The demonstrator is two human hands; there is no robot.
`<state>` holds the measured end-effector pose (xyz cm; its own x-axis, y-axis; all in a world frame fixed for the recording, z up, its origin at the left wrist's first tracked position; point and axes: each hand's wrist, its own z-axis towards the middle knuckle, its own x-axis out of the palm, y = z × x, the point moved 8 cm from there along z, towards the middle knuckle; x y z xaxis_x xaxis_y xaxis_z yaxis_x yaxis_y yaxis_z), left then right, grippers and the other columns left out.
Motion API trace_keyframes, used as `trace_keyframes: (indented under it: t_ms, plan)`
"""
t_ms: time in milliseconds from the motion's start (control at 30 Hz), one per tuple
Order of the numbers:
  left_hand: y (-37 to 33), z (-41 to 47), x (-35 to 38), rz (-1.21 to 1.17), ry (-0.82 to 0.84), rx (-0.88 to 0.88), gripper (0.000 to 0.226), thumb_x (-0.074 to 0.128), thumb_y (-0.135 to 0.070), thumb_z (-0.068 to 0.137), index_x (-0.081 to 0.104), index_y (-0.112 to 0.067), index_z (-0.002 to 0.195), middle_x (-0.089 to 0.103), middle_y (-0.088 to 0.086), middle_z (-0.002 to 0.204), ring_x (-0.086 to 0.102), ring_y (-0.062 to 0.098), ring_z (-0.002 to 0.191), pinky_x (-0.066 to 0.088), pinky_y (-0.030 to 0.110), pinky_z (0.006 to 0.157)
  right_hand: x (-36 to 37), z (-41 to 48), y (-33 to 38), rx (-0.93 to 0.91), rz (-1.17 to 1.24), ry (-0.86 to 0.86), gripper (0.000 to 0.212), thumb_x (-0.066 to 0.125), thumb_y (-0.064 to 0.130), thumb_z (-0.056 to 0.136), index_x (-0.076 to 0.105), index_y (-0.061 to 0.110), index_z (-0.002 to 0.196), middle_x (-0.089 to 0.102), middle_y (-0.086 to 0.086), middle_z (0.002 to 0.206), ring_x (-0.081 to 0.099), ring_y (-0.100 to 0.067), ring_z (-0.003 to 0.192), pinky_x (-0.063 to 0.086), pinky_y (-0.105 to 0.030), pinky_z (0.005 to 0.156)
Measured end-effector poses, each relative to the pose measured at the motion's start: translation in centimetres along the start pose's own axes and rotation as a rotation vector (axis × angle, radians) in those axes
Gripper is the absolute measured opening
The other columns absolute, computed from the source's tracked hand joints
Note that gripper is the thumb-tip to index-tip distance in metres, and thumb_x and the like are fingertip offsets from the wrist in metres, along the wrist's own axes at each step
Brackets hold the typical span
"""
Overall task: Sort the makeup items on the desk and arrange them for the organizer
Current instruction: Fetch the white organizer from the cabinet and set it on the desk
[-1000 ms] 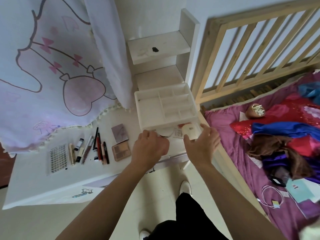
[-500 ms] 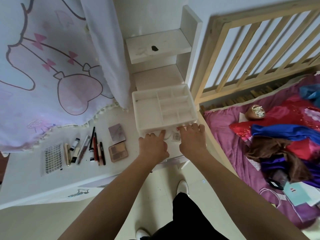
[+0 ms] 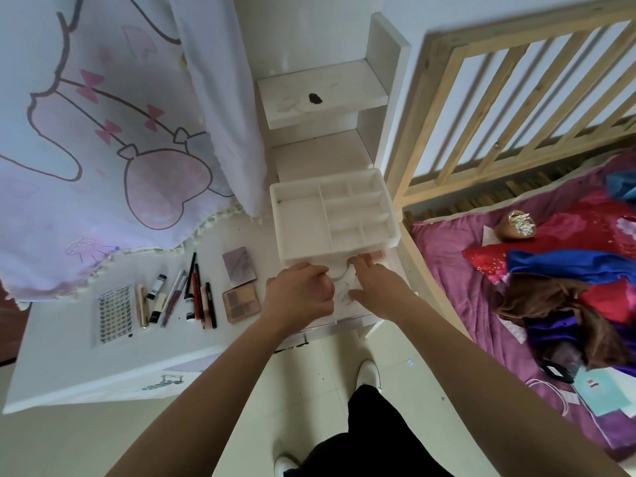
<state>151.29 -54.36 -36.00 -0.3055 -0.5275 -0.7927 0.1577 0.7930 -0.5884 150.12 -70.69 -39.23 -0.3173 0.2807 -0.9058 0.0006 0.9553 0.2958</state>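
curtain (image 3: 103, 149) hangs left; white shelf (image 3: 330, 84) at back; wooden bed rail (image 3: 416, 132) right; clothes (image 3: 550, 266) heaped on purple sheet (image 3: 447, 270)

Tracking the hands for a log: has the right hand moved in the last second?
Yes. The right hand has shifted left along the front edge of the organizer, from its right corner to the middle, near the left hand.

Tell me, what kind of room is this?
Probably a bedroom: a bed with piled clothes stands beside a white desk holding makeup pencils, and a cartoon-printed curtain hangs over the desk.
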Motion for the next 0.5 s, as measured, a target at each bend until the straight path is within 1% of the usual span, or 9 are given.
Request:
trace_keyframes:
  t_ms: [100,167,233,300,333,400,433,467,500]
  plan:
    - [0.0,-1.8,-1.6,-0.280,-0.139,0.037,0.059,0.075,-0.040,0.063,0.065,-0.034,0.121,0.062,-0.022,0.117,0.059,0.005,0.109,0.051,0.035,0.093,0.2,0.2,0.1,0.002,-0.047,-0.029,0.056,0.060,0.024,0.096,0.032,0.012,0.144,0.048,-0.011,0.139,0.058,-0.030,0.113,0.052,-0.040,0.083]
    - [1.1,-3.0,-2.6,-0.471,-0.249,-0.015,0.056,0.082,-0.026,0.067,0.066,-0.030,0.120,0.064,-0.018,0.115,0.060,0.005,0.110,0.055,0.033,0.091,-0.2,0.3,0.6,-0.023,-0.148,-0.076,0.052,0.056,0.024,0.099,0.033,0.010,0.144,0.050,-0.012,0.135,0.059,-0.027,0.113,0.053,-0.038,0.080]
    - [2.9,-3.9,-3.7,-0.653,-0.331,-0.123,0.056,0.084,-0.015,0.067,0.067,-0.026,0.119,0.068,-0.005,0.107,0.062,0.007,0.107,0.057,0.032,0.091,-0.7,0.1,1.7,-0.073,-0.243,-0.107,0.043,0.052,0.024,0.102,0.040,0.009,0.140,0.055,-0.011,0.128,0.061,-0.028,0.113,0.057,-0.040,0.081]
    - [4.6,-4.5,-5.1,-0.762,-0.404,-0.210,0.056,0.084,-0.016,0.065,0.068,-0.024,0.118,0.069,0.008,0.097,0.065,0.016,0.102,0.057,0.036,0.092,-1.7,-0.7,3.6,-0.174,-0.211,-0.154,0.039,0.045,0.029,0.104,0.047,0.009,0.137,0.060,-0.010,0.127,0.064,-0.032,0.111,0.056,-0.044,0.082]
    - [5.6,-4.7,-5.8,-0.788,-0.438,-0.242,0.051,0.083,-0.012,0.067,0.069,-0.022,0.115,0.069,0.008,0.091,0.067,0.012,0.095,0.058,0.034,0.089,-2.7,-1.4,4.9,-0.277,-0.132,-0.247,0.041,0.041,0.034,0.104,0.053,0.010,0.135,0.063,-0.008,0.125,0.066,-0.032,0.106,0.057,-0.045,0.079]
    - [7.6,-5.2,-7.4,-0.775,-0.500,-0.298,0.045,0.079,-0.001,0.072,0.068,-0.031,0.105,0.067,-0.004,0.086,0.063,-0.006,0.080,0.056,0.016,0.078,-5.2,-2.9,8.0,-0.472,0.051,-0.436,0.046,0.039,0.044,0.102,0.061,0.012,0.127,0.068,-0.003,0.119,0.072,-0.028,0.091,0.059,-0.042,0.068]
    - [8.7,-5.5,-8.1,-0.754,-0.540,-0.333,0.048,0.080,-0.003,0.074,0.066,-0.039,0.103,0.068,-0.009,0.092,0.062,-0.010,0.082,0.053,0.012,0.078,-6.4,-3.2,9.4,-0.534,0.112,-0.510,0.046,0.041,0.047,0.101,0.063,0.014,0.125,0.070,-0.001,0.117,0.073,-0.024,0.084,0.059,-0.040,0.063]
    - [10.1,-5.8,-8.6,-0.726,-0.575,-0.377,0.048,0.081,-0.009,0.073,0.065,-0.041,0.105,0.069,-0.010,0.098,0.062,-0.010,0.089,0.051,0.014,0.083,-7.2,-2.8,10.7,-0.561,0.133,-0.551,0.045,0.043,0.049,0.100,0.063,0.017,0.125,0.071,0.002,0.115,0.073,-0.022,0.080,0.059,-0.038,0.059]
    - [11.3,-6.2,-9.2,-0.710,-0.602,-0.422,0.049,0.082,-0.012,0.072,0.066,-0.038,0.111,0.070,-0.009,0.103,0.062,-0.009,0.093,0.050,0.016,0.087,-7.9,-2.1,12.1,-0.565,0.128,-0.572,0.045,0.044,0.049,0.100,0.063,0.018,0.125,0.072,0.003,0.114,0.072,-0.020,0.078,0.057,-0.036,0.056]
